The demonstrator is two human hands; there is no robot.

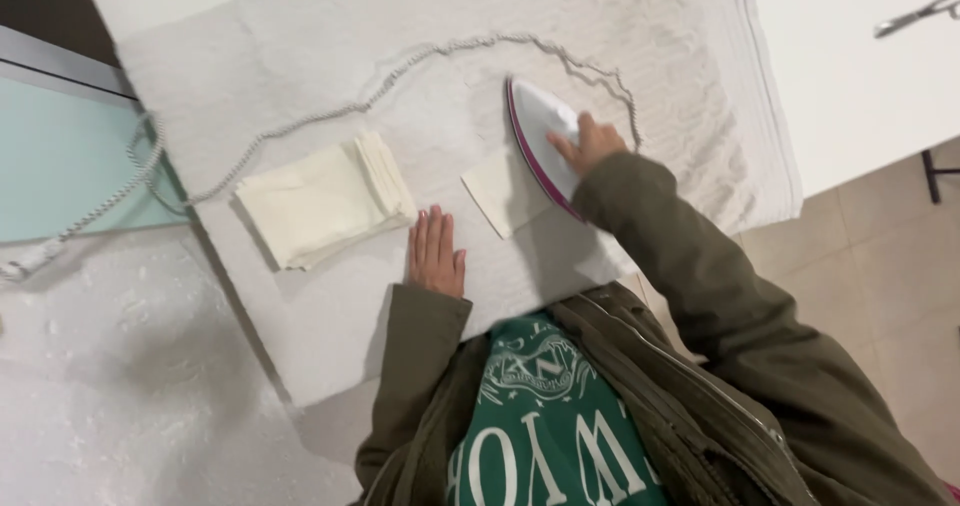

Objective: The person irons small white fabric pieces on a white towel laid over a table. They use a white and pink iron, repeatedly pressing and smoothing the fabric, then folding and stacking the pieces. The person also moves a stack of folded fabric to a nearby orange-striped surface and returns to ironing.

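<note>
The right hand (590,144) has its fingers closed around the handle of a white clothes iron (538,136) with a magenta edge. The iron stands on a small cream cloth square (500,194), covering its upper right part. The left hand (436,253) lies flat with the fingers straight and together, palm down on the white ironing pad (340,46), holding nothing. It is near the lower left corner of the cloth square but does not touch it.

To the left of this hand is a stack of folded cream cloths (325,201), apart from the square. The braided cord of the iron (300,121) runs in a curve over the pad, passes behind the stack, and hangs over the left edge near a pale green panel (60,156). Far to the upper right, scissors (915,14) lie on a white table (860,76). No packages or signs can be seen; the only print is on the person's green shirt (545,426), under an olive jacket (720,316).
</note>
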